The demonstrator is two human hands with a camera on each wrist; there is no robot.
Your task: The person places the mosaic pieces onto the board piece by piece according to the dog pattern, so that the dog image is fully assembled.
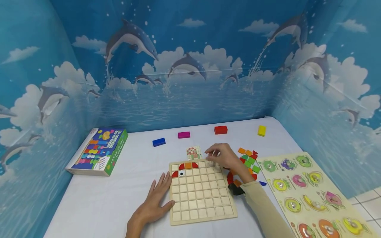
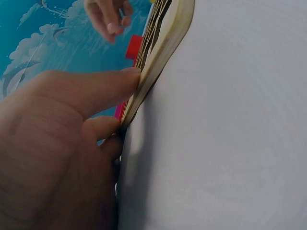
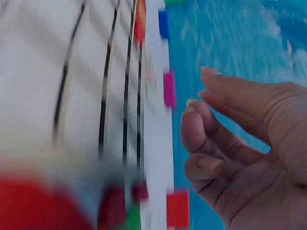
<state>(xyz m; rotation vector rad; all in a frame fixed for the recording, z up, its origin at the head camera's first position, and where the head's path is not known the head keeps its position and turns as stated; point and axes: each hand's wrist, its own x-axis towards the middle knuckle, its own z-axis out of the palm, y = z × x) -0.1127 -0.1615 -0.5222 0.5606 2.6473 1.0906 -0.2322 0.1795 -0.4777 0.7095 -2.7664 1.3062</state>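
The wooden grid board (image 1: 200,191) lies flat on the white table (image 1: 119,198), and only its far left corner is filled: two red curved pieces, an orange square (image 1: 188,165) between them, and below them another red piece beside a white tile with a black dot (image 1: 181,173). Every other cell is bare wood, so by my reading the picture is barely begun and nearly the whole board is left to fill.

The left hand (image 1: 156,201) lies flat on the table with its fingers straight, the fingertips (image 2: 129,76) pressed against the board's left edge (image 2: 158,52); it holds nothing and seems only to steady the board.

The right hand (image 1: 224,157) hovers over the board's far edge, a few cells to the right of the filled corner. Its fingers (image 3: 206,129) are loosely curled. The head view shows something pale at the fingertips, but the wrist view is blurred and shows no piece between them, so I cannot tell whether it is pinching a tile.

Just beyond that hand lies a small pattern card (image 1: 194,152). To the hand's right and behind its wrist sits the loose pile of coloured pieces (image 1: 248,160), still large, which fits a job hardly started.
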